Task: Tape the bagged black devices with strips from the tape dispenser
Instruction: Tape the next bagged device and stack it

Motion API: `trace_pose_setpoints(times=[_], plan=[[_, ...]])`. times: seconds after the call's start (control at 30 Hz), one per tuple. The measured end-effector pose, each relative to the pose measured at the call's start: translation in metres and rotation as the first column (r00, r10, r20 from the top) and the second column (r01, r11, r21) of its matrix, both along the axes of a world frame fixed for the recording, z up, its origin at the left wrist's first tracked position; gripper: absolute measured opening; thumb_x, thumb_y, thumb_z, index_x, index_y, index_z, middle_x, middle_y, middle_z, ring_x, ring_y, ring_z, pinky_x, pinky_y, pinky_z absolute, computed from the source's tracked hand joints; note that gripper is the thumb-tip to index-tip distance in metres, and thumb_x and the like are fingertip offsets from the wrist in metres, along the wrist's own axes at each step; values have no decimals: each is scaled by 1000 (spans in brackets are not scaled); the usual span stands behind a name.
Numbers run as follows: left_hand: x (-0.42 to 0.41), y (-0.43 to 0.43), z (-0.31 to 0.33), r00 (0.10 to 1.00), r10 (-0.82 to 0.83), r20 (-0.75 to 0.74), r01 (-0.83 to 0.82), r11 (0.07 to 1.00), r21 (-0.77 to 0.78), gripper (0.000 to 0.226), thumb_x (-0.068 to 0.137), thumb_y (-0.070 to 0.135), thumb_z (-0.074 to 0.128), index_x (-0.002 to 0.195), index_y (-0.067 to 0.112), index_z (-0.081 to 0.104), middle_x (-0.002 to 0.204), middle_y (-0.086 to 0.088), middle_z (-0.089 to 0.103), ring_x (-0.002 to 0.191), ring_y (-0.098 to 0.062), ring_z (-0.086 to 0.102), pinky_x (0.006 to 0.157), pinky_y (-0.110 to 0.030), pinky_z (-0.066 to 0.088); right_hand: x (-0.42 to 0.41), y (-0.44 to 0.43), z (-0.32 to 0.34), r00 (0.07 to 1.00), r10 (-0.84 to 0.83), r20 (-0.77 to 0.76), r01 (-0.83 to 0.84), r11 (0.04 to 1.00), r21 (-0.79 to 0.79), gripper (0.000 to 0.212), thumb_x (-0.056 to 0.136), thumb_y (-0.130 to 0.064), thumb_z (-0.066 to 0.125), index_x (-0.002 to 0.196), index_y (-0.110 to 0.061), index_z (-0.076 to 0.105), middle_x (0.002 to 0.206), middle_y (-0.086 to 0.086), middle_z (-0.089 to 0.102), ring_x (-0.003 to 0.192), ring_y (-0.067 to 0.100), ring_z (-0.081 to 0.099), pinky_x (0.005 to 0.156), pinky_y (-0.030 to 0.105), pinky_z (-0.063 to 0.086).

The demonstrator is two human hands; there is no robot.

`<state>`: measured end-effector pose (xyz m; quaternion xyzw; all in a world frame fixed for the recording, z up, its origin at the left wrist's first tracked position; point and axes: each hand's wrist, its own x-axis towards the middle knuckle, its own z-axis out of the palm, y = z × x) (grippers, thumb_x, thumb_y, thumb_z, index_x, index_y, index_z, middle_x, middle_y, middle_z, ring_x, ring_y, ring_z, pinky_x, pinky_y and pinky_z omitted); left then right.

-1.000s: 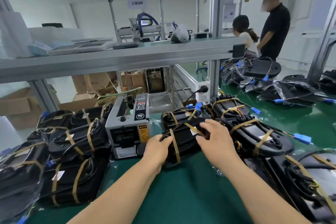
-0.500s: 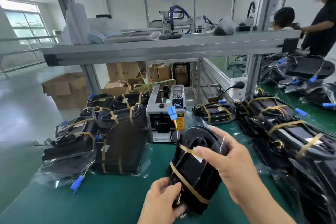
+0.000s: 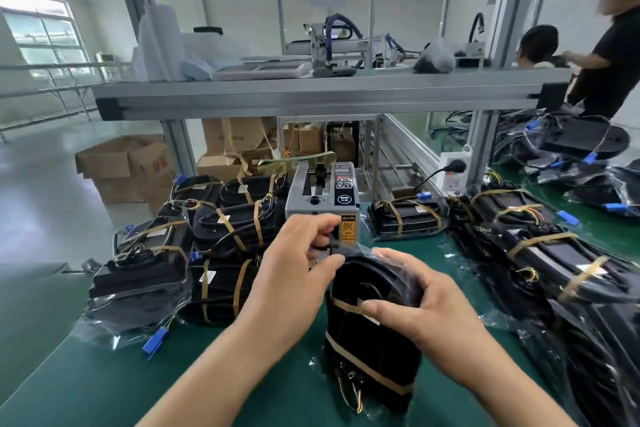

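Green bench mat [image 3: 104, 385] under both your hands. Stack of taped bagged black devices [image 3: 194, 253] sits left of your left hand; another row of taped ones [image 3: 540, 253] runs right of your right hand, and one more taped unit [image 3: 407, 218] lies beyond your right hand, beside the dispenser.

Tape dispenser [image 3: 323, 194] stands straight ahead of your left hand, grey body, yellow warning label facing you.

The bagged black device [image 3: 370, 333] you're working on stands on end on the mat, between your hands and just in front of the dispenser. Two tan tape strips already cross it, loose wires at the bottom end.

Your right hand [image 3: 429, 315] is clamped on the device's upper right side, thumb pressing on the upper strip.

Your left hand [image 3: 298, 260] is up at the dispenser's outlet, fingertips pinched together. Can't tell if there's a strip in the pinch; it's blurred.
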<state>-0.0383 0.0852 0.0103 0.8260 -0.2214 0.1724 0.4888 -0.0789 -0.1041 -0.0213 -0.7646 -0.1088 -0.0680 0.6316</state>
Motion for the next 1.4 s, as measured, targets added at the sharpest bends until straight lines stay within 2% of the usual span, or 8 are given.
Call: trace_pose_setpoints(times=[0.13, 0.3, 0.43, 0.57, 0.73, 0.93, 1.1, 1.4], plan=[[18, -2, 13, 993, -81, 87, 60, 973, 221, 30, 88, 15, 71, 112, 34, 69, 107, 23, 58, 111, 5, 48, 90, -5, 34, 0, -1, 0, 999, 28, -15, -28, 1000, -1, 57, 68, -13, 87, 118, -30, 65, 108, -10, 76, 102, 7, 72, 82, 13, 52], [34, -3, 18, 988, -146, 58, 136, 978, 157, 13, 84, 16, 75, 78, 27, 74, 85, 18, 65, 93, -3, 58, 79, -10, 40, -2, 0, 0, 998, 52, -22, -53, 998, -37, 62, 62, -20, 87, 118, -35, 65, 105, -10, 77, 100, 6, 72, 82, 12, 51], [33, -8, 12, 989, -148, -5, 148, 986, 82, 16, 86, 14, 73, 84, 30, 73, 88, 18, 64, 94, -4, 58, 84, -20, 42, -2, 0, 3, 998, 62, -12, -63, 997, -54, 64, 61, -29, 86, 117, -48, 64, 108, -12, 76, 102, 5, 71, 85, 12, 51], [31, 1, 28, 915, -395, -80, 403, 899, 172, 23, 90, 9, 68, 104, 26, 74, 103, 12, 65, 106, -11, 60, 93, -22, 48, 0, -2, 6, 998, 65, -19, -66, 997, -38, 63, 60, -32, 87, 115, -53, 63, 110, -11, 75, 105, 7, 70, 88, 15, 52], [31, -5, 41, 882, -447, -149, 469, 865, 181, 9, 87, 4, 70, 88, 10, 76, 91, 0, 65, 92, -18, 62, 89, -40, 52, -3, -1, 6, 996, 80, -40, -81, 996, -37, 62, 62, -29, 88, 116, -48, 64, 107, -12, 76, 102, 5, 71, 84, 10, 50], [28, -15, 21, 901, -408, -146, 400, 913, -82, 13, 91, 3, 65, 85, 13, 72, 84, 3, 66, 82, -11, 62, 77, -23, 49, -5, -2, 6, 994, 101, -52, -102, 995, -20, 63, 65, -23, 86, 122, -39, 64, 111, -7, 76, 105, 9, 71, 91, 19, 52], [33, -1, 37, 797, -547, -256, 577, 815, 55, 20, 87, 4, 70, 106, 10, 74, 104, -6, 63, 100, -21, 61, 92, -33, 50, -2, -3, 5, 994, 84, -65, -86, 996, -25, 68, 62, -30, 87, 124, -35, 62, 109, -8, 76, 105, 8, 71, 88, 17, 53], [33, -18, 38, 841, -499, -212, 530, 838, 132, 8, 86, 12, 73, 80, 16, 70, 80, 8, 64, 75, -5, 60, 71, -23, 50, -3, -3, 5, 994, 97, -45, -99, 994, -38, 60, 68, -23, 84, 123, -37, 64, 106, -4, 76, 103, 12, 71, 92, 26, 54]])
